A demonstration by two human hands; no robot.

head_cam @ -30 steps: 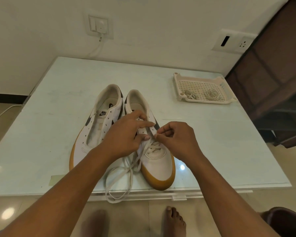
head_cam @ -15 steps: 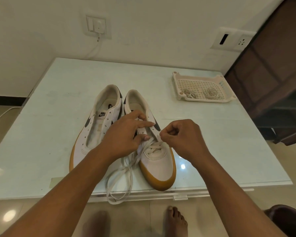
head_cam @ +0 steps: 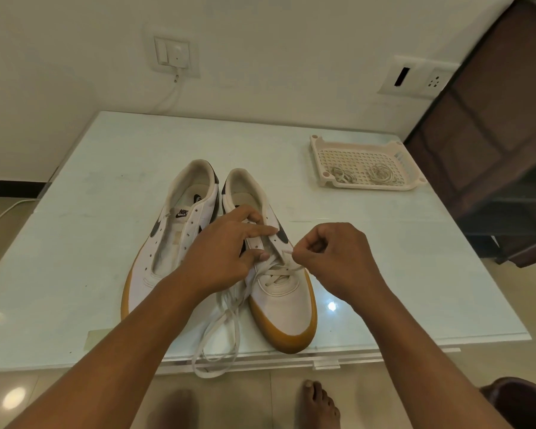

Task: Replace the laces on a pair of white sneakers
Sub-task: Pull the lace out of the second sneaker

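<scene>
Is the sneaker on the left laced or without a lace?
Without a lace: the left sneaker shows bare eyelets and an uncovered tongue. The right sneaker is laced only near its toe.

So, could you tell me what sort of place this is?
Most likely a room in a home: a glass-topped table stands against a wall with a switch plate and a socket, and a bare foot rests on the tiled floor.
</scene>
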